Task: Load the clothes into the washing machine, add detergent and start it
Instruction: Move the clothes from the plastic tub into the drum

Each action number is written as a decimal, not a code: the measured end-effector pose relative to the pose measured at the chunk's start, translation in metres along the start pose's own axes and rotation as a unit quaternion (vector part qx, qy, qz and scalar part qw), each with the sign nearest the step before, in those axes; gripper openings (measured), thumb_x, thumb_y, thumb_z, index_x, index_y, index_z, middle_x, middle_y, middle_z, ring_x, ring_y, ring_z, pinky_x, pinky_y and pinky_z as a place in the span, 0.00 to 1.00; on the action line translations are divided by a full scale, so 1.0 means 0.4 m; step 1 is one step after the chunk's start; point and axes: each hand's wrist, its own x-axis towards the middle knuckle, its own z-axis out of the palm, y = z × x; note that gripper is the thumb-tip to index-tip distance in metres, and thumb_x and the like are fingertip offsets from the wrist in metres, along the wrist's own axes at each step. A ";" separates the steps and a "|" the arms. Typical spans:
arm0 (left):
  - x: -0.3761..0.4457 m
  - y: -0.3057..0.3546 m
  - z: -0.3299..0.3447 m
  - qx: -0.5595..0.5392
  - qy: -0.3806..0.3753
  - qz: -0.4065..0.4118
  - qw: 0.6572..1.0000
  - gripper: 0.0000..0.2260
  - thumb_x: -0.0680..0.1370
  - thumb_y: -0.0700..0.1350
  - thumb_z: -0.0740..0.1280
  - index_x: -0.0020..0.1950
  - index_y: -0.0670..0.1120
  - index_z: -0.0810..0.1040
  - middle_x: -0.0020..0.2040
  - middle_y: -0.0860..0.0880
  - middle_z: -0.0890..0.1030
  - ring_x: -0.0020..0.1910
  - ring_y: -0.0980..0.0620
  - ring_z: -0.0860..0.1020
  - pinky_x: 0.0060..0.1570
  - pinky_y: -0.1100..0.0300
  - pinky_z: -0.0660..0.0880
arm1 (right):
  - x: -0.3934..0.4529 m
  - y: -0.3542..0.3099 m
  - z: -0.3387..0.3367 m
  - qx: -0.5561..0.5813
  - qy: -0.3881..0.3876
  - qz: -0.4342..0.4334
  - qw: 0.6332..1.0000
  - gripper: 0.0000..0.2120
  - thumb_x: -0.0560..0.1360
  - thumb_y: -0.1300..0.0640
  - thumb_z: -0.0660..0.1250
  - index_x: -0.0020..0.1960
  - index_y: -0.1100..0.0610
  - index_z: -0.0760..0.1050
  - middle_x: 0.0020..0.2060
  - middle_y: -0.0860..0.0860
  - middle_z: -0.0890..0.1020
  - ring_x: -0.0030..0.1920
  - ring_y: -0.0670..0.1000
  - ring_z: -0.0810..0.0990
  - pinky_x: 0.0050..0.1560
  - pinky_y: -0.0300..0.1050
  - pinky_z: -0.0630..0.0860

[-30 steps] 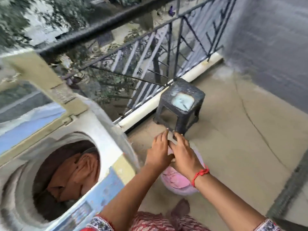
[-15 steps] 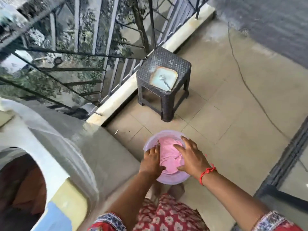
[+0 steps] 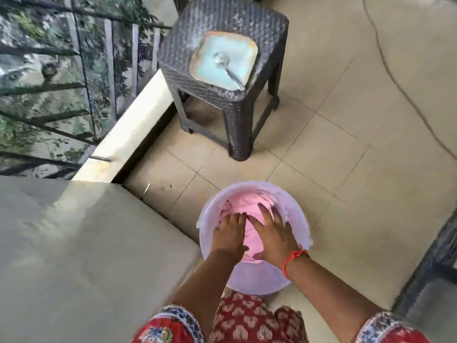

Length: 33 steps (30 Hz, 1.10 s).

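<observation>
Dark woven stool [image 3: 223,78] stood far-centre on the tiled floor [image 3: 346,149], railing [image 3: 74,78] far left, dark door frame [image 3: 435,263] at right edge.

Hidden and blurred parts
Both hands cover much of the pink cloth [image 3: 243,207]; left hand's [image 3: 228,232] fingertips blur into it.

On the tiled floor [image 3: 346,169] stand a bucket [image 3: 300,214] and stool [image 3: 222,28].

We see a pink cloth [image 3: 249,214] bunched inside a pale, see-through bucket [image 3: 300,214] on the tiled floor. The bucket stands upright, near a flat grey surface at its left.
</observation>
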 end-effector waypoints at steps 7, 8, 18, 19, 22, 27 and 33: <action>0.196 -0.050 0.173 0.114 -0.039 -0.012 0.993 0.50 0.71 0.60 0.71 0.78 0.46 0.40 0.79 0.46 0.48 0.77 0.42 0.50 0.68 0.46 0.65 | 0.183 0.050 0.194 0.002 -0.048 0.034 0.998 0.57 0.61 0.40 0.77 0.76 0.39 0.41 0.77 0.50 0.39 0.76 0.62 0.39 0.64 0.74 0.64; 0.219 -0.054 0.199 0.128 -0.051 -0.010 0.990 0.51 0.71 0.61 0.71 0.77 0.46 0.38 0.79 0.46 0.45 0.77 0.41 0.49 0.69 0.44 0.65 | 0.205 0.059 0.225 0.002 -0.057 0.041 0.998 0.59 0.61 0.39 0.77 0.76 0.39 0.39 0.77 0.50 0.37 0.76 0.63 0.37 0.63 0.75 0.63; 0.388 -0.095 0.437 0.065 -0.088 -0.058 0.992 0.65 0.62 0.58 0.79 0.69 0.59 0.22 0.73 0.48 0.23 0.76 0.35 0.38 0.62 0.28 0.65 | 0.368 0.135 0.456 0.010 -0.099 0.134 0.986 0.73 0.54 0.43 0.83 0.67 0.33 0.21 0.71 0.50 0.22 0.74 0.69 0.36 0.55 0.80 0.65; 0.404 -0.097 0.456 0.067 -0.079 -0.062 0.993 0.66 0.63 0.57 0.80 0.68 0.59 0.20 0.71 0.48 0.20 0.76 0.34 0.38 0.61 0.29 0.67 | 0.384 0.141 0.475 0.017 -0.093 0.141 0.985 0.73 0.55 0.45 0.83 0.67 0.32 0.21 0.70 0.49 0.22 0.74 0.70 0.37 0.54 0.81 0.65; 0.446 -0.103 0.496 0.069 -0.070 -0.059 0.993 0.70 0.59 0.59 0.81 0.64 0.59 0.15 0.65 0.49 0.14 0.75 0.34 0.35 0.61 0.31 0.68 | 0.425 0.162 0.532 0.054 -0.073 0.143 0.985 0.72 0.57 0.54 0.83 0.66 0.29 0.23 0.69 0.46 0.20 0.75 0.68 0.36 0.54 0.82 0.64; 0.519 -0.096 0.541 0.061 -0.092 -0.065 0.992 0.70 0.58 0.59 0.81 0.63 0.60 0.16 0.68 0.49 0.17 0.73 0.32 0.32 0.58 0.26 0.66 | 0.485 0.188 0.616 0.062 -0.032 0.131 0.989 0.65 0.66 0.66 0.75 0.66 0.26 0.26 0.68 0.43 0.20 0.75 0.67 0.37 0.55 0.79 0.66; 0.588 -0.108 0.627 0.061 -0.029 -0.086 0.994 0.56 0.72 0.46 0.74 0.70 0.59 0.24 0.74 0.49 0.25 0.75 0.30 0.43 0.50 0.26 0.72 | 0.549 0.185 0.676 0.014 -0.008 0.149 0.989 0.48 0.76 0.62 0.64 0.69 0.28 0.31 0.72 0.47 0.25 0.75 0.67 0.41 0.52 0.76 0.70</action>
